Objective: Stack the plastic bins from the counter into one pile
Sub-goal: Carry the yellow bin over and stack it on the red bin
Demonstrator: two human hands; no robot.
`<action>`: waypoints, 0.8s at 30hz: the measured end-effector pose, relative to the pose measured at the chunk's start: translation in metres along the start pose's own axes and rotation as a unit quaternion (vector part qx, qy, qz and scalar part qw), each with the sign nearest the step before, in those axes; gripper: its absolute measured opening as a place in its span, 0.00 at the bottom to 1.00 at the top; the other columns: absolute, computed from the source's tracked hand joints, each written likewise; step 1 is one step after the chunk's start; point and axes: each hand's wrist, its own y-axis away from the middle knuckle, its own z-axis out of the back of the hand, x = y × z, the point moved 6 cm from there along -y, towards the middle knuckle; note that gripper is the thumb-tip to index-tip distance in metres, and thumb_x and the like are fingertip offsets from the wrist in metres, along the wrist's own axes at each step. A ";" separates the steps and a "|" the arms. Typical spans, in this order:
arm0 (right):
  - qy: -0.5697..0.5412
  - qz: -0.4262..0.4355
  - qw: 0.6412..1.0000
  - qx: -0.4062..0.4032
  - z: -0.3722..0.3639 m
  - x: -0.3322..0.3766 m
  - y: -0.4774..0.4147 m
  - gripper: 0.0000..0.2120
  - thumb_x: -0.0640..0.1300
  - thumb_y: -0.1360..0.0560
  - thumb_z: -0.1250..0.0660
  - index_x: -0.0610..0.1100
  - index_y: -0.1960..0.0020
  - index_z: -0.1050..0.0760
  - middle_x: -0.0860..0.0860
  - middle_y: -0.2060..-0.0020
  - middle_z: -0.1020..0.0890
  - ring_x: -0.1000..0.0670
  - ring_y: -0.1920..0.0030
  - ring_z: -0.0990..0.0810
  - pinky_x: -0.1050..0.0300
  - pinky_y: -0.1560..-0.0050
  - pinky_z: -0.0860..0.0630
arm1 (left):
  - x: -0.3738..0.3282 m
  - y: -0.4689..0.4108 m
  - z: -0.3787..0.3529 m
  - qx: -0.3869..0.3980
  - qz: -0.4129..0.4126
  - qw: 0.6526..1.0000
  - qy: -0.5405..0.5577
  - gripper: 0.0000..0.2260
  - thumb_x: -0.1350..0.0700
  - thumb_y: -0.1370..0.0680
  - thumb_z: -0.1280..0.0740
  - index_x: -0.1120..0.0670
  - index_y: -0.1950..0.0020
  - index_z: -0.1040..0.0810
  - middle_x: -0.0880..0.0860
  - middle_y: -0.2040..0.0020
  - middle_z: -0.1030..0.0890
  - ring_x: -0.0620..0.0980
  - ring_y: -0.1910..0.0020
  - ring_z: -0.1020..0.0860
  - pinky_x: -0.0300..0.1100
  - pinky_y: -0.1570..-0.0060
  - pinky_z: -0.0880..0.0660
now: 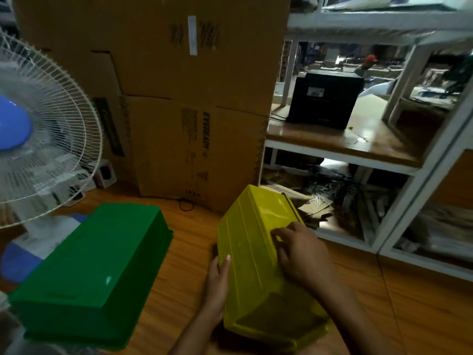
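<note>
A person is holding a yellow bin (258, 260) w/ both hands over a wooden surface (179, 267); the bin is turned bottom-up and tilted, its ribbed underside facing the camera, its rim end nearest the viewer and its far end toward the shelving. The left hand (218, 283) is lying along the bin's left side wall, thumb up on the top edge, the other fingers hidden behind the bin, so can't tell how they're set. The right hand (302, 254) is resting on the upper right part of the bin, fingers (282, 233) curled and pressing on the plastic near its right edge. A green bin (92, 272) is sitting upside down on the surface to the left, well apart from the yellow one, nobody touching it. Behind both, stacked cardboard boxes (179, 98) are standing at the back of the surface. A white fan (38, 129) w/ a blue hub is at the far left, its guard overlapping the view just beside the green bin's far corner. At right, a white-framed shelf unit (340, 152) is carrying a black box (325, 98) on a wooden board; the lower shelf contents are too dim and blurred to tell.
</note>
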 end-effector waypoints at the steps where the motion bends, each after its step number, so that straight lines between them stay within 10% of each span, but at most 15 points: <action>1: 0.011 -0.005 1.000 0.003 0.000 -0.005 0.000 0.19 0.55 0.19 0.42 0.59 0.29 0.31 0.50 0.33 0.29 0.46 0.33 0.30 0.45 0.37 0.27 | -0.004 -0.002 0.001 -0.019 -0.029 0.999 -0.028 0.13 0.50 0.18 0.38 0.47 0.33 0.32 0.52 0.35 0.23 0.50 0.45 0.20 0.45 0.54 0.21; 5: 0.003 -0.081 0.995 0.063 -0.007 -0.032 -0.006 0.42 0.70 0.26 0.40 0.54 0.19 0.50 0.46 0.19 0.51 0.39 0.21 0.46 0.38 0.27 0.38 | -0.062 -0.004 -0.004 -0.053 -0.141 0.987 -0.058 0.20 0.52 0.18 0.37 0.53 0.27 0.31 0.52 0.35 0.26 0.53 0.37 0.26 0.49 0.42 0.27; 7: -0.069 -0.124 0.984 0.107 -0.016 -0.041 -0.012 0.47 0.70 0.27 0.36 0.48 0.19 0.51 0.43 0.20 0.44 0.40 0.24 0.37 0.43 0.29 0.33 | -0.084 -0.007 -0.012 -0.031 -0.121 0.992 -0.019 0.17 0.51 0.18 0.37 0.54 0.30 0.28 0.54 0.37 0.24 0.55 0.38 0.25 0.52 0.40 0.26; 10: -0.264 -0.135 0.949 0.109 -0.032 -0.039 -0.014 0.27 0.60 0.25 0.31 0.46 0.33 0.28 0.45 0.39 0.19 0.48 0.44 0.19 0.48 0.43 0.21 | -0.097 -0.006 -0.020 -0.007 -0.054 0.998 0.024 0.18 0.50 0.18 0.36 0.52 0.29 0.29 0.57 0.35 0.24 0.60 0.36 0.25 0.60 0.35 0.28; 15: -0.378 -0.111 0.918 0.039 -0.033 -0.032 -0.011 0.02 0.46 0.21 0.33 0.50 0.49 0.22 0.49 0.56 0.16 0.48 0.56 0.17 0.43 0.50 0.19 | -0.089 -0.002 -0.025 0.032 -0.033 0.998 0.033 0.19 0.53 0.17 0.37 0.53 0.27 0.34 0.56 0.36 0.25 0.59 0.37 0.25 0.56 0.37 0.26; 24: -0.375 -0.035 0.926 0.027 -0.030 0.013 -0.016 0.13 0.43 0.18 0.39 0.40 0.38 0.23 0.43 0.50 0.18 0.42 0.51 0.18 0.43 0.49 0.20 | -0.075 0.015 -0.019 -0.032 -0.226 0.947 -0.226 0.21 0.46 0.18 0.38 0.50 0.26 0.30 0.47 0.32 0.28 0.46 0.34 0.29 0.46 0.36 0.29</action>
